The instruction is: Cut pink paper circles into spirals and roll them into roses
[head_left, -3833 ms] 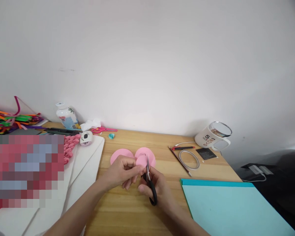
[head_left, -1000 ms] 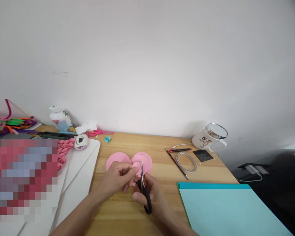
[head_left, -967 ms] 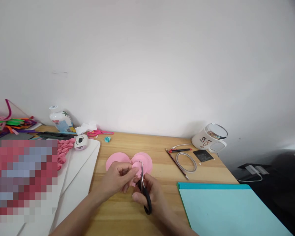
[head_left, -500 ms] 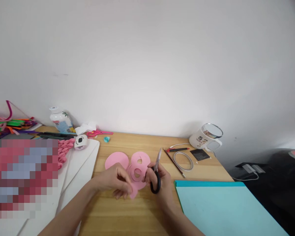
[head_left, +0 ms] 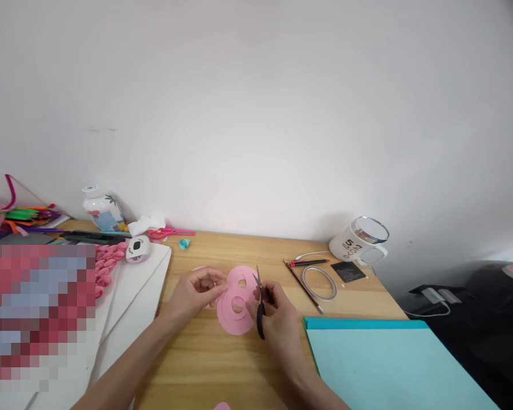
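Observation:
A pink paper cutout [head_left: 228, 324] shaped like a figure eight, with two holes, is between my hands over the table. My left hand [head_left: 196, 291] pinches its left edge with thumb and fingers. My right hand [head_left: 277, 313] grips black-handled scissors [head_left: 261, 319], blades pointing up and slightly apart. The right fingertips also touch the cutout's right edge. Behind my left hand lies a pink paper disc [head_left: 199, 268], mostly hidden. A small pink paper scrap [head_left: 222, 406] shows at the bottom edge of the view.
A white mug [head_left: 354, 242], a coiled cable [head_left: 320, 283], a pencil [head_left: 304, 287] and a black card [head_left: 348, 271] are at the right. Light-blue sheets [head_left: 393, 364] cover the front right. Pink scissors [head_left: 171, 233], a white bottle [head_left: 104, 209] and white sheets [head_left: 147, 290] are left.
My left hand has let go of the small pink scrap and moved up to the cutout's left edge. The scissors in my right hand have shifted slightly left and turned.

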`<state>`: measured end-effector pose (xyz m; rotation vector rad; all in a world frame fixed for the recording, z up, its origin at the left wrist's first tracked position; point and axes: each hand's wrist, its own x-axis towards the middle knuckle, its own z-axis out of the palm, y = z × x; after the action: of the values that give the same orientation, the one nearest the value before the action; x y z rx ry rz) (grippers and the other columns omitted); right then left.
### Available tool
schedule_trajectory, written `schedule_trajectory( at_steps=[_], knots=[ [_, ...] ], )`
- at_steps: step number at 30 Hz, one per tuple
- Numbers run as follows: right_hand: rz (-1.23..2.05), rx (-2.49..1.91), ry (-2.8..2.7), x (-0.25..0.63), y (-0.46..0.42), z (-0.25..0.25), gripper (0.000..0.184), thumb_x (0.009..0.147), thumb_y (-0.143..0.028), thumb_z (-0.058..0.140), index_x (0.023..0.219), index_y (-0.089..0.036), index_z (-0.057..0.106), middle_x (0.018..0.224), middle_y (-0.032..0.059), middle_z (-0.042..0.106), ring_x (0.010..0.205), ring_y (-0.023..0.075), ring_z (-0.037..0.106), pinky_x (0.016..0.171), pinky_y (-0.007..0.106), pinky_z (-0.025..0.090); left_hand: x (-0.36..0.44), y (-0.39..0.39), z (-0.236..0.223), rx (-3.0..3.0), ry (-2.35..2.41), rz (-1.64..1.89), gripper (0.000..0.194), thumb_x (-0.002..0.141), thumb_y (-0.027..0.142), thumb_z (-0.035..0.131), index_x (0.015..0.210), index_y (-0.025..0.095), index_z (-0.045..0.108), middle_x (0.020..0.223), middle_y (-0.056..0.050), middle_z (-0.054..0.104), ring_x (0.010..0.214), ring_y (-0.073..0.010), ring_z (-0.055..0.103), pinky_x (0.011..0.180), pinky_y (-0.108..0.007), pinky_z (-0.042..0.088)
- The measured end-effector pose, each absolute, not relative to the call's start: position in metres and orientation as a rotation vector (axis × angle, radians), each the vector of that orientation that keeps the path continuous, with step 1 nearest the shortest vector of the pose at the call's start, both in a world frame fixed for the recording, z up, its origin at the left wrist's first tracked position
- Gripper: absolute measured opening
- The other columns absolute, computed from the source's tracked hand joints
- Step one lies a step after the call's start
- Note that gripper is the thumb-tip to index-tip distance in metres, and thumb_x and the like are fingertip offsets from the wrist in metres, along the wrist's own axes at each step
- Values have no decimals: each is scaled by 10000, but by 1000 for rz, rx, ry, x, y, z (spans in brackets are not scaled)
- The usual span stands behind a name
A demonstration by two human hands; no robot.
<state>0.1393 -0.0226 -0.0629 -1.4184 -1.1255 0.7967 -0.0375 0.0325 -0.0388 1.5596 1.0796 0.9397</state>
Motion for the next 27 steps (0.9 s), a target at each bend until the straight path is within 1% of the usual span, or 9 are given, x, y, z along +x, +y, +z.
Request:
schedule_trajectory(
  at_steps=[3, 5, 6, 9, 11, 14, 17, 22, 27],
  knots=[
    [881, -1415, -1087, 138, -24, -61, 216, 668, -251, 660, 852, -211, 554, 850, 39, 631, 787, 197, 605, 667, 297, 529, -34, 28, -42, 2027, 1018, 955, 196, 720, 308, 680, 873, 187, 664, 823, -46, 685, 736, -168, 603, 672, -291, 497],
    [884, -1395, -1025, 139, -24, -58, 230, 672, -264, 652, 870, -210, 547, 903, 52, 625, 854, 206, 605, 699, 306, 537, -31, 23, -46, 2270, 882, 858, 255, 708, 286, 705, 942, 204, 650, 951, -61, 686, 904, -207, 593, 823, -348, 474],
    [878, -1391, -1003, 139, -23, -56, 235, 666, -271, 656, 865, -208, 547, 903, 54, 624, 869, 210, 605, 710, 310, 538, -29, 20, -47, 2347, 825, 779, 274, 692, 286, 722, 940, 200, 644, 976, -65, 681, 935, -217, 586, 837, -353, 470],
    [897, -1399, -970, 141, -20, -52, 251, 641, -280, 679, 841, -198, 553, 876, 60, 635, 873, 222, 613, 727, 325, 532, -25, 14, -48, 2456, 782, 571, 300, 649, 293, 754, 896, 179, 631, 957, -66, 668, 921, -231, 588, 798, -339, 486],
    [955, -1396, -945, 142, -18, -52, 267, 626, -285, 701, 831, -194, 555, 868, 66, 645, 861, 229, 624, 736, 337, 526, -23, 11, -48, 2499, 779, 539, 261, 661, 242, 733, 886, 173, 620, 941, -63, 656, 901, -229, 589, 789, -331, 484],
    [1024, -1363, -895, 141, -16, -56, 313, 604, -299, 735, 839, -187, 560, 867, 68, 648, 841, 235, 632, 757, 360, 515, -21, 9, -50, 2529, 742, 571, 174, 719, 130, 622, 882, 188, 602, 904, -45, 641, 859, -197, 589, 773, -296, 481],
    [1039, -1319, -877, 139, -16, -59, 320, 602, -294, 750, 840, -182, 567, 839, 50, 636, 819, 223, 622, 767, 358, 507, -21, 9, -55, 2512, 751, 619, 208, 778, 94, 529, 944, 205, 587, 933, -45, 650, 867, -183, 593, 758, -280, 482],
    [1088, -1202, -868, 137, -19, -58, 283, 684, -329, 708, 870, -204, 535, 801, 6, 602, 736, 176, 599, 647, 292, 515, -21, 10, -55, 2384, 850, 884, 203, 865, 128, 447, 950, 206, 614, 896, -52, 683, 805, -162, 618, 700, -268, 503],
    [1141, -1184, -913, 135, -22, -52, 266, 721, -361, 677, 873, -203, 525, 798, 10, 615, 713, 170, 599, 618, 265, 503, -25, 13, -46, 2164, 1158, 1289, 176, 872, 216, 491, 964, 204, 640, 909, -48, 704, 809, -158, 649, 729, -264, 525]
  ],
)
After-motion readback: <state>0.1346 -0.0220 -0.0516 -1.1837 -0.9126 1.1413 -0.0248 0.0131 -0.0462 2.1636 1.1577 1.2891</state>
